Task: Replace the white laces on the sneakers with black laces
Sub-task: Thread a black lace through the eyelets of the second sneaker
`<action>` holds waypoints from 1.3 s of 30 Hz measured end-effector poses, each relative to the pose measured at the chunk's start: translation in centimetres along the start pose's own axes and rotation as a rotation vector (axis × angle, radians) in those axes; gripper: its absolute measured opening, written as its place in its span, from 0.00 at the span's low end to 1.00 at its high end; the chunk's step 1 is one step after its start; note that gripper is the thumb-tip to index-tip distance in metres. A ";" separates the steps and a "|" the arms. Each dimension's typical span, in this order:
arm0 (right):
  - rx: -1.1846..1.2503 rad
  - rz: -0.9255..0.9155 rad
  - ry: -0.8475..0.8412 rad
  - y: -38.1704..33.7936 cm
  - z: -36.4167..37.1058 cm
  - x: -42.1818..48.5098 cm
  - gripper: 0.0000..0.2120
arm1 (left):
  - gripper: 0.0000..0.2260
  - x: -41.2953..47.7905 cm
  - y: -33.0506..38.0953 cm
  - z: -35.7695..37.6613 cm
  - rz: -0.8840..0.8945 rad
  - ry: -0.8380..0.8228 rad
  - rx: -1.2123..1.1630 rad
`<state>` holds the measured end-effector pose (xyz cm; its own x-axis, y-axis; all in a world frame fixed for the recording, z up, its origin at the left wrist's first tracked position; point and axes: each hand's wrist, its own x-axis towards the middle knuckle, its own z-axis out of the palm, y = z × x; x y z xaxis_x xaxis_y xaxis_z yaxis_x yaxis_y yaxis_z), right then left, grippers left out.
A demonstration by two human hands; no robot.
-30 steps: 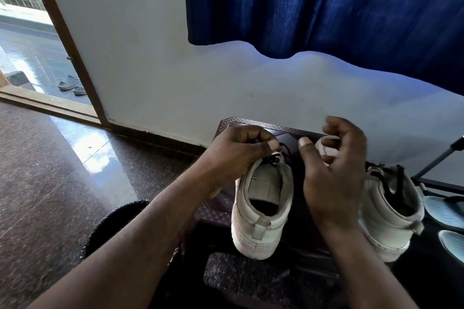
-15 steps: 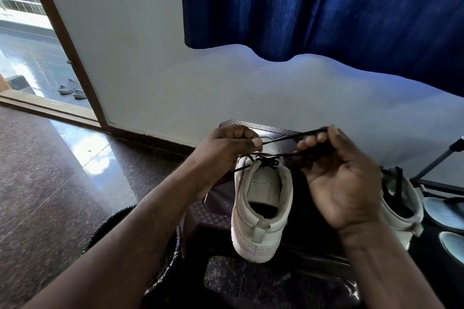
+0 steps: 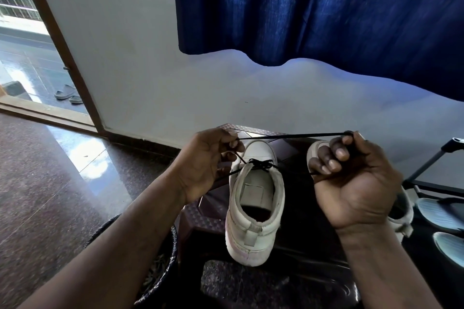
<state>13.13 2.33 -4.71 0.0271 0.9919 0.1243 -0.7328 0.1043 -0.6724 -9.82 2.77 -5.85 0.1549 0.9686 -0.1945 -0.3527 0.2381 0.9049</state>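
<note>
Since the black lace (image 3: 288, 136) is threaded up to the collar of the middle sneaker (image 3: 256, 208) on the stool (image 3: 203, 218), I'd say this one's nearly done. Left hand (image 3: 208, 160) and right hand (image 3: 351, 183) each pinch the lace, stretched taut above the knot. The bow's left to do, and the other sneaker (image 3: 315, 150) is mostly hidden, so I can't tell.

wall (image 3: 140, 52): white | curtain (image 3: 326, 7): dark blue | floor (image 3: 37, 178): polished speckled stone — sunlit | doorway (image 3: 25, 57): open, perhaps a balcony

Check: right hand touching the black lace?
Touching. Head view: fingers of the right hand curl round the black lace, stretched taut across to the left hand.
</note>
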 end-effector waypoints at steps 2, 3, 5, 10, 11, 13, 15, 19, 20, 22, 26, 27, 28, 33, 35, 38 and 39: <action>-0.082 -0.019 0.056 0.3 -0.2 0.1 0.13 | 0.11 0.0 0.0 -0.1 0.018 -0.052 0.028; -0.136 -0.033 0.083 0.6 -0.3 0.1 0.12 | 0.17 0.0 0.1 -0.1 0.030 -0.074 0.051; -0.274 -0.082 0.109 0.9 -0.5 0.1 0.08 | 0.22 -0.2 0.3 0.0 0.060 -0.098 0.071; -0.706 -0.202 0.061 2.0 -0.8 -0.6 0.06 | 0.12 -0.4 0.2 0.0 0.151 -0.044 0.119; -0.753 -0.221 0.051 2.1 -0.8 -0.6 0.08 | 0.13 -0.4 0.1 0.0 0.177 -0.041 0.175; -0.826 -0.250 0.017 2.2 -0.7 -0.7 0.10 | 0.13 -0.4 -0.2 0.3 0.211 -0.065 0.298; -0.923 -0.255 -0.051 2.2 -0.5 -0.9 0.10 | 0.09 -0.7 -0.3 0.7 0.224 -0.106 0.378; -1.108 -0.167 -0.233 3.1 0.4 -1.8 0.10 | 0.09 -0.6 -0.8 1.1 0.320 -0.133 0.539; -1.154 -0.165 -0.265 3.4 0.6 -2.0 0.10 | 0.10 -0.5 -0.9 1.1 0.348 -0.125 0.572; -1.138 -0.115 -0.292 3.8 1.0 -2.3 0.12 | 0.10 -0.4 -0.8 0.9 0.367 -0.120 0.566; -0.688 0.045 -0.196 3.4 1.6 -1.9 0.14 | 0.07 -0.2 -0.9 0.5 0.305 -0.125 0.503; -0.592 0.061 -0.144 3.2 1.5 -1.8 0.15 | 0.07 -0.2 -0.8 0.4 0.292 -0.120 0.496; -0.510 0.081 -0.096 3.0 1.6 -1.6 0.16 | 0.07 -0.2 -0.8 0.4 0.295 -0.106 0.495; -0.150 0.138 -0.068 2.2 1.1 -0.9 0.03 | 0.09 0.1 -0.4 0.0 0.264 0.066 0.425; -0.084 0.123 -0.077 1.8 0.7 -0.6 0.12 | 0.11 0.5 -0.5 -0.7 0.192 0.176 0.371; -0.029 0.074 -0.082 1.1 0.1 -0.3 0.07 | 0.16 1.3 -1.1 -1.9 0.111 0.299 0.390; -0.010 0.060 -0.087 0.7 0.1 -0.4 0.04 | 0.16 1.6 -1.2 -2.3 0.086 0.348 0.442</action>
<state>12.51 2.01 -5.16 -0.0759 0.9864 0.1458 -0.7245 0.0459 -0.6877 -11.23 4.24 -8.11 -0.1972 0.9674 -0.1589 0.0809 0.1775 0.9808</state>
